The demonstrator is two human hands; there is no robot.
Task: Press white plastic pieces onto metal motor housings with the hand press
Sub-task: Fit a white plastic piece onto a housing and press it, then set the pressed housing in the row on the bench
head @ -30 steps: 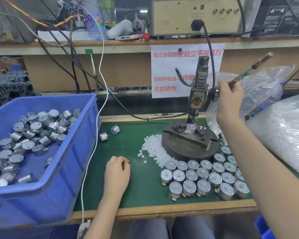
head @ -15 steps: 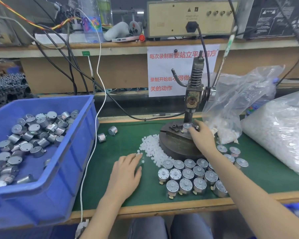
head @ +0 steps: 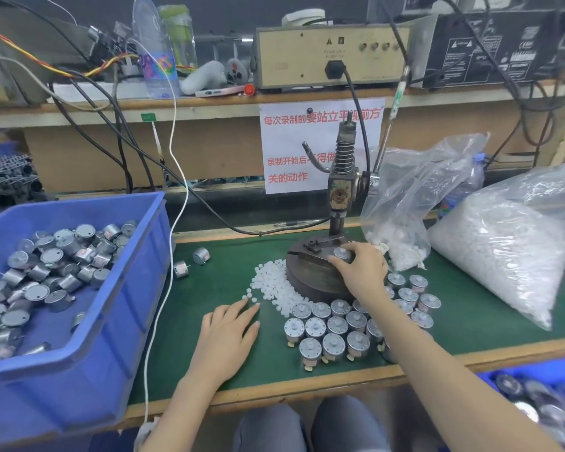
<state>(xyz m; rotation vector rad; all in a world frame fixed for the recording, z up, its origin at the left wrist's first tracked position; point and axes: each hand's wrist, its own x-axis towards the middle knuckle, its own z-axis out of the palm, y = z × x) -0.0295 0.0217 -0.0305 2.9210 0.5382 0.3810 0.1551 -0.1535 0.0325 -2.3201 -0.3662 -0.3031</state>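
Since one second earlier, the right hand (head: 361,272) has left the press lever (head: 390,125), which now stands nearly upright, and has come down to the press base (head: 310,282). The left hand (head: 227,334), then a fist, now lies flat.

Writing: the white paper notice (head: 294,148) behind the hand press (head: 340,190) carries red characters. The top line reads 每次录制前要站立平视前方. The lower lines read 录制开始后不得做, cut off by the press column, and 关的动作. The beige power unit (head: 323,57) on the shelf bears two warning symbols; its small print is too fine to read.

Grip: the right hand's fingers and thumb curl round one motor housing (head: 341,254), which sits in the fixture on the base directly under the ram. The left hand holds nothing. Its fingers are straight on the green mat (head: 470,305), and their tips are at the near edge of the loose white plastic pieces (head: 271,282).

Around the grip:
- The pile of pieces lies just left of the held housing, against the base.
- The pressed motors (head: 336,327) stand in rows on the near side, partly under the right forearm.
- A clear bag (head: 415,197) stands just to the right, and a large bag of white pieces (head: 503,256) lies beyond it.
- Two loose motors (head: 201,255) lie well to the left.
- The blue bin (head: 111,305) of motor housings (head: 56,256) is farther left still.
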